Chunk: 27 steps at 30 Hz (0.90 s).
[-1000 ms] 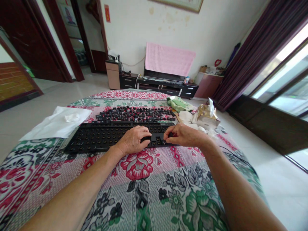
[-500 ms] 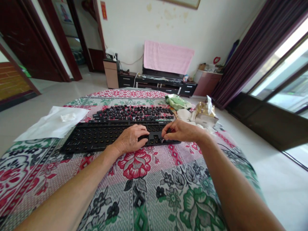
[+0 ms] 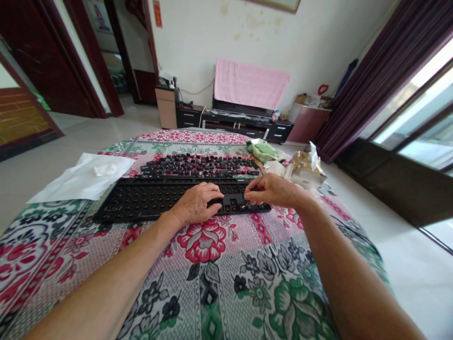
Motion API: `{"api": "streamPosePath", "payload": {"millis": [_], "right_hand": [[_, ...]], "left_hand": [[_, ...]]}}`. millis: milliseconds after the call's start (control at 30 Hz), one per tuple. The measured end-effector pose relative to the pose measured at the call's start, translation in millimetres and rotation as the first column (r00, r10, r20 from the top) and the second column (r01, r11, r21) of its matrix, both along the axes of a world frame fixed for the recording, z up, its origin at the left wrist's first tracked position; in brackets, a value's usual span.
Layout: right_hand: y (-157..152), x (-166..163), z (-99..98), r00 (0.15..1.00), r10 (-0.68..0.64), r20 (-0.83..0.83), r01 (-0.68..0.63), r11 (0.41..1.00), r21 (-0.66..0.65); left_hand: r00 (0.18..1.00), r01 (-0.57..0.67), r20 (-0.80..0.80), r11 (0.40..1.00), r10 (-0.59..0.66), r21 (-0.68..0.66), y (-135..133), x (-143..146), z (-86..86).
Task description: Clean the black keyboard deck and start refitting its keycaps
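Note:
A black keyboard [image 3: 141, 196], stripped of most keycaps, lies across the patterned tablecloth. My left hand [image 3: 200, 202] rests on its middle near the front edge, thumb and curved fingers closing over the keyboard. My right hand [image 3: 271, 191] is above its right end, thumb and fingertips pinched together. A small bright tip shows below those fingers, but what they hold is too small and hidden to name. Behind the keyboard, loose black keycaps [image 3: 201, 164] are spread in a wide heap.
A white sheet [image 3: 76, 182] with a crumpled tissue [image 3: 105, 170] lies at left. To the right stand a gold tissue box [image 3: 306, 172] and a green cloth or bag [image 3: 265, 151]. A black cable [image 3: 357, 233] runs along the right side of the tablecloth [image 3: 212, 293].
The whole view has shifted slightly, moving things a little to the right. My right hand's fingers have turned and closed tighter over the keyboard's right end. My left hand stays put.

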State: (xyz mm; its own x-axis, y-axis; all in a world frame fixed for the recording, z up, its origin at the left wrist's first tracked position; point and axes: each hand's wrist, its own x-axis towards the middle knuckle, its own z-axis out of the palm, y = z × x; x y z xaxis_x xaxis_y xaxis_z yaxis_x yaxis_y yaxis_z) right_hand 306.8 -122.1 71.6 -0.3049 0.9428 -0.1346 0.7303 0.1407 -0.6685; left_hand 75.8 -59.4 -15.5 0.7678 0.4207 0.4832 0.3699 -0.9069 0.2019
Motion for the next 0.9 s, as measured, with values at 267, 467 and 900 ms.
{"api": "streamPosePath", "payload": {"millis": [267, 467, 900], "right_hand": [[3, -9, -10.4, 0.999, -0.024, -0.034, 0.024, 1.000, 0.004], [3, -12, -12.3, 0.999, 0.024, 0.036, -0.027, 0.996, 0.086], [4, -7, -22.1, 0.998, 0.012, -0.057, -0.009, 0.999, 0.041]], "left_hand": [[1.000, 0.008, 0.008, 1.000, -0.008, -0.008, -1, 0, 1.7], [1.000, 0.011, 0.015, 1.000, -0.011, -0.013, -1, 0, 1.6], [1.000, 0.015, 0.007, 1.000, -0.015, 0.005, -1, 0, 1.8]]}}
